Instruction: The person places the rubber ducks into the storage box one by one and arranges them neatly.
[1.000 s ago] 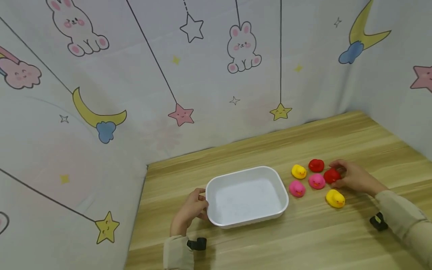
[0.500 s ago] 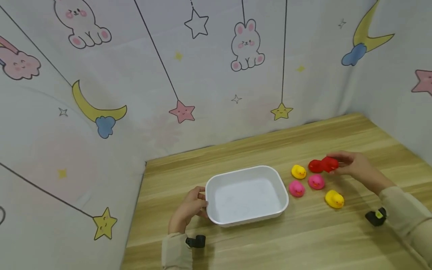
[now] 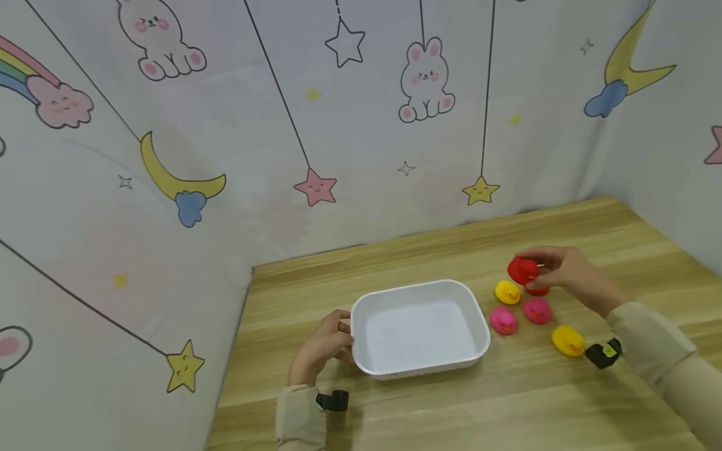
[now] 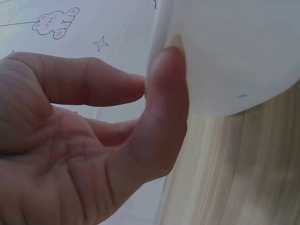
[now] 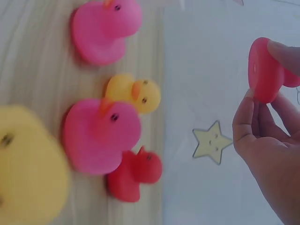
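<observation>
In the head view my left hand [image 3: 323,346] is at the left side of a white rectangular tray [image 3: 420,369]. Its thumb and fingers hold the tray's edge, as the left wrist view shows close up. A red rubber duck [image 3: 521,270] is pinched between the thumb and fingers of my right hand [image 3: 578,279], raised above the table. Partly hidden under that hand sits a second red duck [image 3: 538,291]. Close by stand a small yellow duck [image 3: 507,292], two pink ducks, one left [image 3: 504,320] and one right [image 3: 538,310], and a larger yellow duck [image 3: 568,340].
Wood-grain table [image 3: 440,413] lies under everything. A white curtain [image 3: 361,138] printed with rabbits, moons and stars rises behind the table and along its sides. Each wrist carries a small black camera, the left one [image 3: 334,401] near the tray's front corner.
My right hand has lifted the red duck off the table and carried it left, past the other red duck. My left hand stays at the tray. The head view has shifted slightly.
</observation>
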### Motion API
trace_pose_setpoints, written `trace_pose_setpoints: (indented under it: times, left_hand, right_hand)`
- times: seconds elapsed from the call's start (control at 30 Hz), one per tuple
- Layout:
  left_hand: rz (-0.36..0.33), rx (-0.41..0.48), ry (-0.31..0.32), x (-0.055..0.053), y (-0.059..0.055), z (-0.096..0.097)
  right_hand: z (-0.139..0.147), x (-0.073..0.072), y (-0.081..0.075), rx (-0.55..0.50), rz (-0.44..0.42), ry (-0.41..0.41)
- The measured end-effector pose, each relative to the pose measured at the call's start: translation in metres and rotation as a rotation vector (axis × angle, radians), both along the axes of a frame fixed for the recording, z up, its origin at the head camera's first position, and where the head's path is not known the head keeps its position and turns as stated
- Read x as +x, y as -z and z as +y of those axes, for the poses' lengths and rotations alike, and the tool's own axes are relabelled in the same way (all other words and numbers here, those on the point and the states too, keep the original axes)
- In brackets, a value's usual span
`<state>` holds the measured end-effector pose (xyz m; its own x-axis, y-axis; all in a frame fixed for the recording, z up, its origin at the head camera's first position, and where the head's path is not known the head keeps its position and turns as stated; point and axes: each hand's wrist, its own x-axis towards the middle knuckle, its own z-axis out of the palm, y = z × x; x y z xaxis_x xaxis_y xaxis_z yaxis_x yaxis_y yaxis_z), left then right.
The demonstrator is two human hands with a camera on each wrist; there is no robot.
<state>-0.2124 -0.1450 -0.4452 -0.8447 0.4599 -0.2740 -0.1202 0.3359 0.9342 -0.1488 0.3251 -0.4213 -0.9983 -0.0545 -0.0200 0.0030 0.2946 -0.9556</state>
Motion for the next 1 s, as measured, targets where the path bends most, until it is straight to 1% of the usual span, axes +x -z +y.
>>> trace_pose_setpoints:
  times: [0.2, 0.27, 0.4, 0.5, 0.6, 0.7, 0.8, 0.9, 1.0]
  left_hand:
    - [0.002, 0.0, 0.005, 0.002, 0.0, -0.002]
    - [0.005, -0.001, 0.006, 0.002, -0.001, -0.002]
    - [0.024, 0.0, 0.014, 0.003, -0.003, -0.001]
    - [0.029, 0.003, 0.017, 0.003, -0.004, -0.002]
    - [0.023, -0.002, -0.002, 0.003, -0.003, -0.005]
    - [0.025, -0.002, -0.014, 0.003, -0.003, -0.008]
    - [0.024, 0.008, 0.01, 0.001, -0.003, -0.006]
    - [0.012, 0.014, 0.035, 0.001, -0.003, -0.003]
    - [0.011, 0.001, 0.036, 0.001, -0.003, 0.0]
  right_hand:
    - [-0.025, -0.017, -0.013, 0.027, -0.029, -0.029]
    - [-0.033, -0.022, -0.017, 0.054, -0.039, -0.037]
    - [-0.049, -0.032, -0.027, 0.099, -0.033, -0.056]
    - [-0.065, -0.041, -0.034, 0.07, -0.019, -0.086]
    - [-0.084, -0.053, -0.038, 0.017, -0.021, -0.136]
    - [-0.102, -0.064, -0.039, -0.024, -0.026, -0.18]
    - [-0.116, -0.07, -0.037, -0.039, -0.024, -0.205]
    - [-0.128, -0.073, -0.033, -0.029, -0.026, -0.217]
    - [-0.141, -0.078, -0.03, -0.011, -0.034, -0.232]
